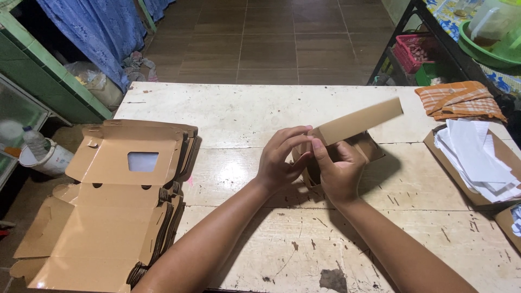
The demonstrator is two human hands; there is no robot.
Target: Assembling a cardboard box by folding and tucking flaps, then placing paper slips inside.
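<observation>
You have both hands closed on a brown cardboard box (347, 135) mid-bench, your left hand (279, 160) bracing its near wall while your right hand (339, 171) pinches a panel, so the long plain flap stands tilted up toward the right, half-formed.

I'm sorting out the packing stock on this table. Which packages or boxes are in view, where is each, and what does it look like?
Stack of flat boxes: table's left edge, brown cardboard, unfolded, top one with a small clear window.
Half-folded box: mid-table, brown, held by the left hand and right hand.
Open carton: right edge, brown, filled with white paper sheets.
No labels, signs or screens.
</observation>
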